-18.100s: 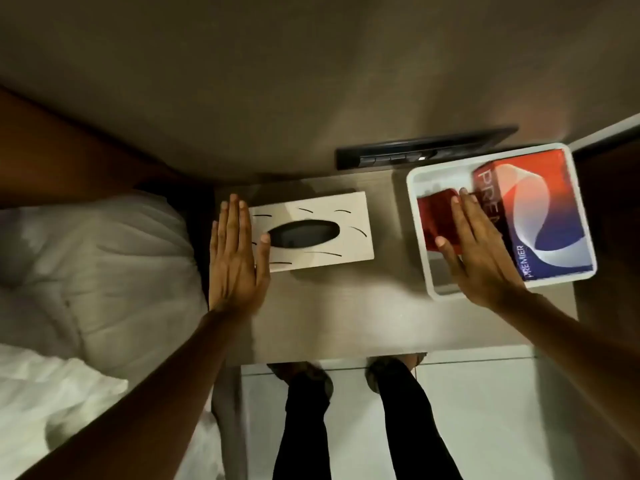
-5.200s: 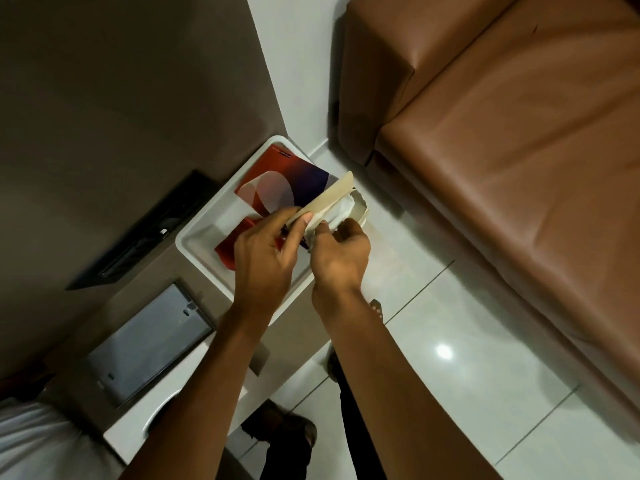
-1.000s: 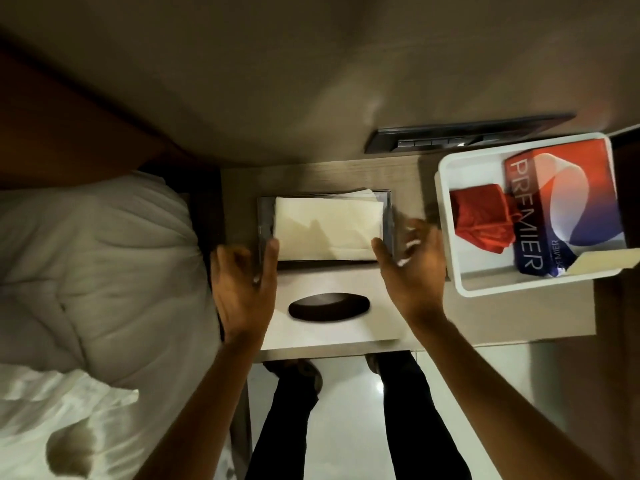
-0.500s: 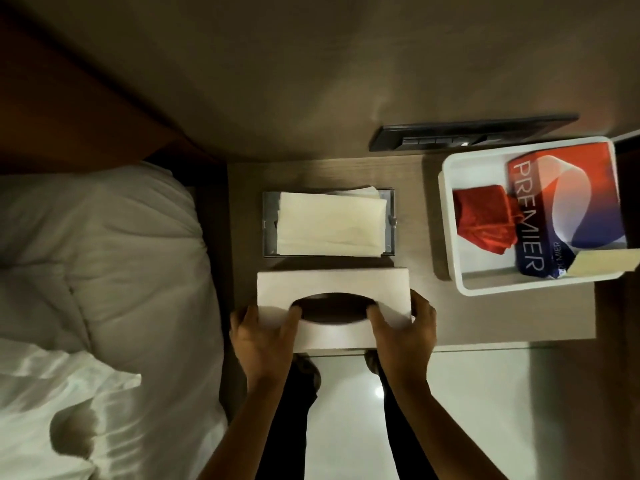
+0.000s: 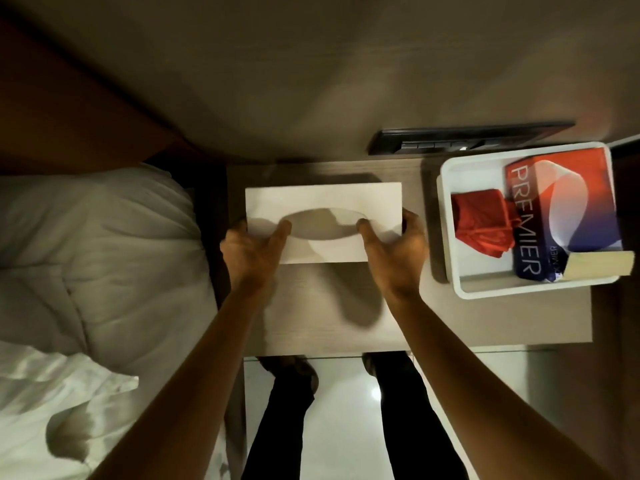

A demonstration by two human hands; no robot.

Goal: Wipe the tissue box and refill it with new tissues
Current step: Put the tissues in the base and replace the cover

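Head view shows the left hand (image 5: 251, 251) and right hand (image 5: 394, 249) gripping the white tissue box cover (image 5: 323, 221) by its two ends, level above the bedside table (image 5: 485, 317), probably to seat it squarely; left of the white tray (image 5: 446, 237)

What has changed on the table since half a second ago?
The cover, held at its ends by the left hand and the right hand, has moved away from the table's front edge, toward the wall. It now sits over the spot where the tissue stack lay open, so the stack is hidden. The tray, red cloth and Premier pack stayed put.
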